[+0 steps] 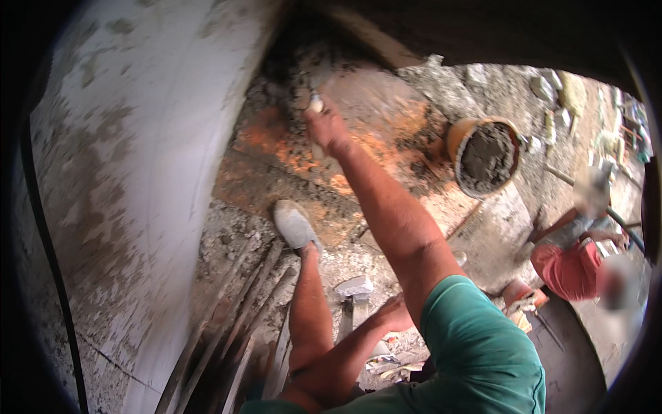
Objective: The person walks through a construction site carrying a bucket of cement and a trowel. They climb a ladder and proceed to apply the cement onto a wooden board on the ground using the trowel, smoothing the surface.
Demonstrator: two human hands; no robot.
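Note:
My right hand [325, 129] is closed around the pale handle of a trowel [316, 103], above a board [386, 96] smeared with grey mortar and showing orange patches. The trowel's blade is blurred against the mortar and hard to make out. To the right, at the board's edge, stands a yellow-orange bucket [454, 141] holding thick grey mortar [487, 157]. My left hand [396, 314] is low, near the ground rubble, beside my right upper arm. Its fingers are partly hidden, so I cannot tell what they hold, if anything.
A stained whitish wall [152, 138] rises on the left, with a black cable [52, 276] along it. Long wooden strips [234, 310] lie by my shoe [295, 224]. A grey chunk [354, 287] is near my left hand. Another person in red [565, 269] is at the right.

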